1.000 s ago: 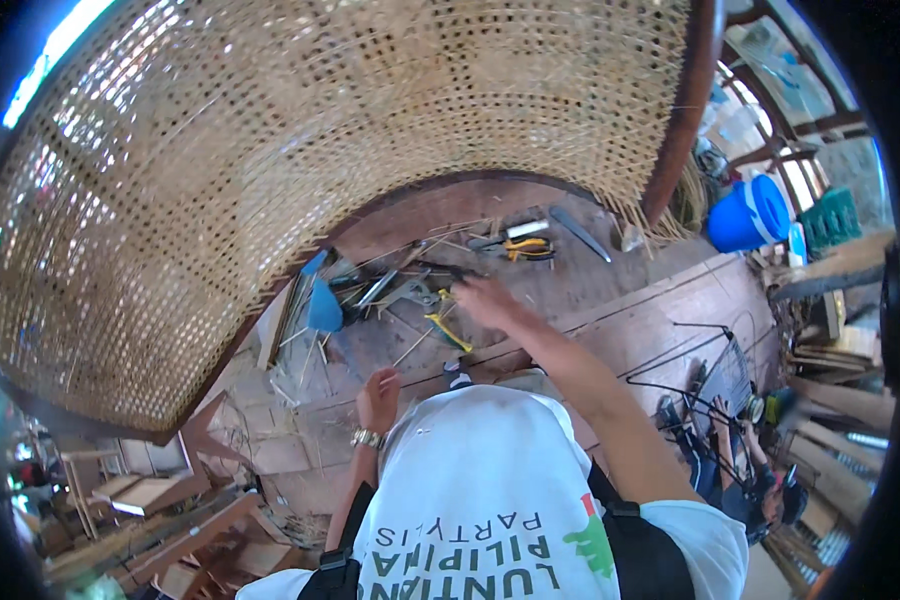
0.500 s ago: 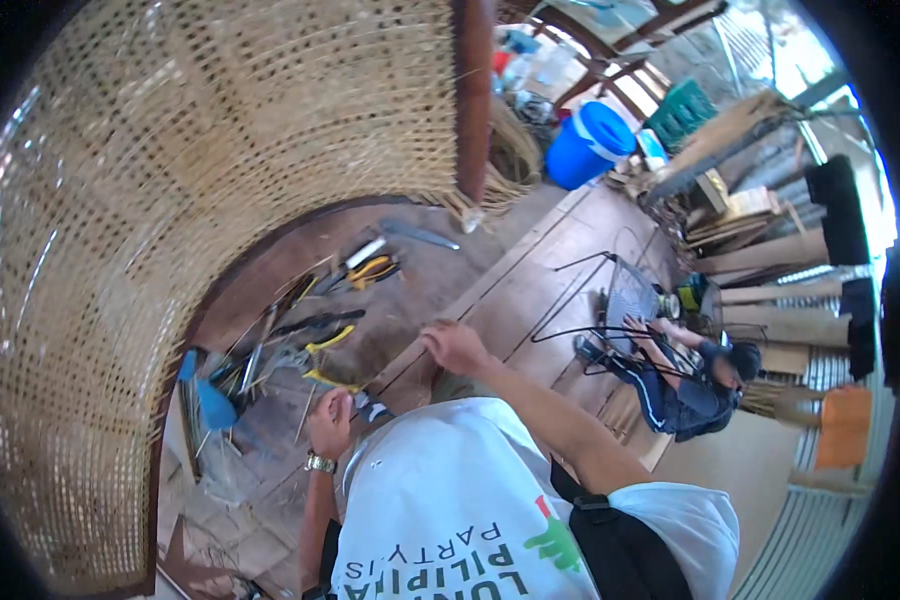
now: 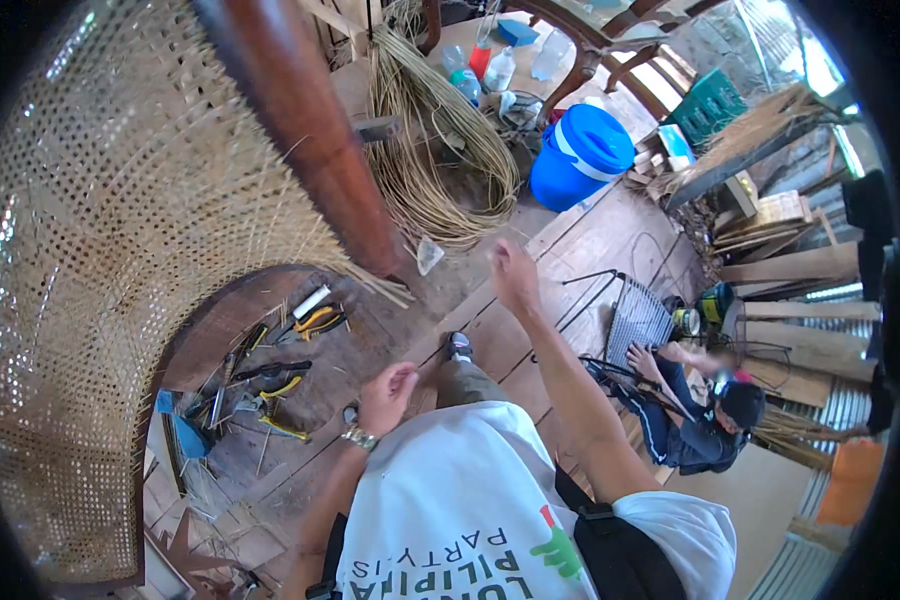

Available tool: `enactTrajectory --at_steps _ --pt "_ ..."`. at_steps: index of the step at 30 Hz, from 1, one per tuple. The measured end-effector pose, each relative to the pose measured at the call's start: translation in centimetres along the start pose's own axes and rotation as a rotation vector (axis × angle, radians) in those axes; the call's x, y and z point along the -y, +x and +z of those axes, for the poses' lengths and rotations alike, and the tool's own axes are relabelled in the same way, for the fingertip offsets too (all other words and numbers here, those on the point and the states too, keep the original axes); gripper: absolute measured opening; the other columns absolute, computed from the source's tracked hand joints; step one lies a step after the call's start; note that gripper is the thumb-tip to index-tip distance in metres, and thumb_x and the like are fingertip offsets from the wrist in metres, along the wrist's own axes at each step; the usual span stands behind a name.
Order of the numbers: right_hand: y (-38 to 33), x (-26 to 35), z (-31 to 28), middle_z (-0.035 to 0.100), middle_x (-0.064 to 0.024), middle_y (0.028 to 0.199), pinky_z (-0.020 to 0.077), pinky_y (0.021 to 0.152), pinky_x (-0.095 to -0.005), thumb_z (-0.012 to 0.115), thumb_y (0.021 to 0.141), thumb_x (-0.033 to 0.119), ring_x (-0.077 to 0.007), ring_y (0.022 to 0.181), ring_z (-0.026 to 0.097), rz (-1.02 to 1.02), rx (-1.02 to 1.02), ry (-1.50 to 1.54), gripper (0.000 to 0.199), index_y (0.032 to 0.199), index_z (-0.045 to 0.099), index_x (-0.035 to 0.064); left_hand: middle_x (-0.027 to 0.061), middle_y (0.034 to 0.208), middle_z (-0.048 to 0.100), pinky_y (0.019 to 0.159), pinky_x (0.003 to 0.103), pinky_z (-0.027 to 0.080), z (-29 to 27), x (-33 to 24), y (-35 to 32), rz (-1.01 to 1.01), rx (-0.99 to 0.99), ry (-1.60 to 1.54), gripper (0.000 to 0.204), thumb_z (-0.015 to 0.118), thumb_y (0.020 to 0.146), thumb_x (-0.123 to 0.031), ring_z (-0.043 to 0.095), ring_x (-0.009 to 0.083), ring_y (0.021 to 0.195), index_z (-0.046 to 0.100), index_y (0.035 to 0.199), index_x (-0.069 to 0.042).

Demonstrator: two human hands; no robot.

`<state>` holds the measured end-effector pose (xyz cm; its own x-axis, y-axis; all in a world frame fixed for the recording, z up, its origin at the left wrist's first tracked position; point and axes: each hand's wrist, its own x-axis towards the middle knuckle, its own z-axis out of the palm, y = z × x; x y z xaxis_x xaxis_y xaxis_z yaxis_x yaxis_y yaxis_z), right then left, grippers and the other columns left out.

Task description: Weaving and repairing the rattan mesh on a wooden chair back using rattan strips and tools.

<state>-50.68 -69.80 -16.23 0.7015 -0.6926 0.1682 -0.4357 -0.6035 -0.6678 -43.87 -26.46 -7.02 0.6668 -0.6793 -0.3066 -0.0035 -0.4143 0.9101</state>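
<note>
Plank floor (image 3: 595, 232), corrugated sheeting (image 3: 802, 555)

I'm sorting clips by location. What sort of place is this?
Probably a workshop where cane furniture is made or repaired: a large woven cane panel fills the left side, a coil of loose cane strands lies beyond it, and yellow-and-black pliers lie among other tools.

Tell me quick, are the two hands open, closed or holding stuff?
Left hand: loosely curled, nothing seen in it; can't tell if closed.
Right hand: fingers bent, nothing seen in it; can't tell either.
</note>
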Motion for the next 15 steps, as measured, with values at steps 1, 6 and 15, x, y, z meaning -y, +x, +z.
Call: enactTrajectory --at_steps 1,6,15 --pt "3.3 0.2 0.1 0.082 -0.0273 0.147 0.0649 0.121 -0.058 0.092 0.115 0.031 -0.0489 0.139 0.08 -0.052 0.057 -0.017 0.062 0.167 0.075 0.001 0.0133 0.13 0.097 0.102 0.039 0.074 3.2 -1.7 1.8 -0.001 0.018 -0.019 0.031 0.088 0.126 -0.025 0.095 0.023 0.118 0.088 0.149 -0.003" --pt "17.3 -2.3 3.2 0.085 -0.0263 0.152 0.0642 0.124 -0.0555 0.091 0.117 0.036 -0.0506 0.141 0.081 -0.008 0.283 0.026 0.064 0.169 0.076 0.0002 0.0134 0.132 0.096 0.101 0.042 0.074 17.5 -5.2 10.3 0.109 0.074 -0.165 0.027 0.087 0.126 -0.021 0.093 0.023 0.117 0.088 0.148 -0.004" --pt "29.4 -11.8 4.4 0.097 -0.0156 0.142 0.0658 0.122 -0.0464 0.089 0.124 0.035 -0.041 0.13 0.091 0.052 0.553 0.124 0.047 0.157 0.089 0.0011 0.014 0.13 0.097 0.099 0.041 0.074 22.3 -8.2 22.1 -0.05 -0.056 -0.229 0.029 0.089 0.125 -0.024 0.095 0.0237 0.117 0.089 0.148 -0.006"
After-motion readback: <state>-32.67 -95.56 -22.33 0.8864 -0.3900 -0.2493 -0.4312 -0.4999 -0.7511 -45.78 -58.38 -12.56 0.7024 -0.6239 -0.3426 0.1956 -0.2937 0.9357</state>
